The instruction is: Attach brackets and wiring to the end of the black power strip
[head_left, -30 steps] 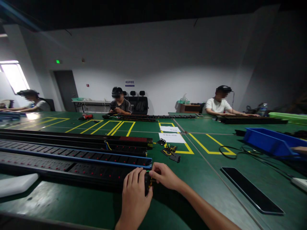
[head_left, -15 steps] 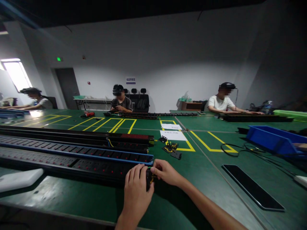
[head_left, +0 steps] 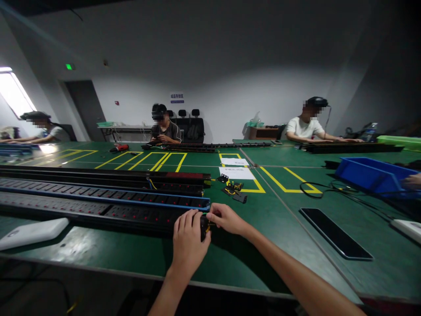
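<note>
A long black power strip (head_left: 131, 213) with rows of outlets and red marks lies nearest me on the green table. My left hand (head_left: 190, 237) is closed over its right end, fingers across the top and thumb on the near side. At that end my right hand (head_left: 226, 219) pinches with thumb and index finger; the small part between them is mostly hidden. Green and yellow bits, possibly wires, show beside the fingertips. Behind lies a blue-edged power strip (head_left: 164, 199), and farther back a black strip (head_left: 108, 173) with yellow wiring at its end.
Small black brackets with yellow wires (head_left: 234, 189) lie beyond my right hand, near paper sheets (head_left: 237, 173). A tablet-like black slab (head_left: 335, 233), a blue bin (head_left: 368, 177) and cables (head_left: 348, 199) are on the right. A white device (head_left: 36, 232) lies front left. Several people sit across the table.
The view has tilted down slightly, so the table and people sit higher in the picture. Both hands stay at the strip's end, with little change in grip.
</note>
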A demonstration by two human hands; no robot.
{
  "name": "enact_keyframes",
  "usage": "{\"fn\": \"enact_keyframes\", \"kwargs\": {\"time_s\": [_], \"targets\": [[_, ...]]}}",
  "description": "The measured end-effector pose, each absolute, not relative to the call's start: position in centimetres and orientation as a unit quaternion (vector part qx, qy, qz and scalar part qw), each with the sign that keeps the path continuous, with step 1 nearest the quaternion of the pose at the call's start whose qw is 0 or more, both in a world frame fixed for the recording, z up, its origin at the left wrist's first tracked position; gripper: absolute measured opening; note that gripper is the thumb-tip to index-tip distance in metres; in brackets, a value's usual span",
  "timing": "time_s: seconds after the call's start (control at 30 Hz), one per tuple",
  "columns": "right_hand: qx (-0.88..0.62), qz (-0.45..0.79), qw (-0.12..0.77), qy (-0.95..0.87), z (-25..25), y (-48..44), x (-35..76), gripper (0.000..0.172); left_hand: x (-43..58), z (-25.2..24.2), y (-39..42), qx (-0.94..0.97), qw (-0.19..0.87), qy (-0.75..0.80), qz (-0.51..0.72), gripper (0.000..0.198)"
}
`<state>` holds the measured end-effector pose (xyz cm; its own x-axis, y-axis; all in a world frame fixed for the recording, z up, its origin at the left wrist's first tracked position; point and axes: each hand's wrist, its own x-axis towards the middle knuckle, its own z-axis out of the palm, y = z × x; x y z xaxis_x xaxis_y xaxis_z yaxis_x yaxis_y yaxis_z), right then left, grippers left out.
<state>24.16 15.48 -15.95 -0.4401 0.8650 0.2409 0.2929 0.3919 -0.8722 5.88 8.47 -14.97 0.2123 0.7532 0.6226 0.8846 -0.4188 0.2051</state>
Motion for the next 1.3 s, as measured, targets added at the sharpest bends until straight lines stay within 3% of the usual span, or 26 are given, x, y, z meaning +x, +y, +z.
{"fn": "enact_keyframes", "kwargs": {"time_s": [0.97,1.3], "targets": [[-0.396,0.351,0.349,-0.773,-15.88,15.49,24.45,0.042,5.92,-14.64,8.21,-0.777,0.092,-0.528,-0.331,0.042],[-0.423,0.356,0.338,-0.762,-15.21,15.23,24.6,0.054,5.84,-14.55,8.3,-0.777,0.094,-0.528,-0.33,0.039]]}}
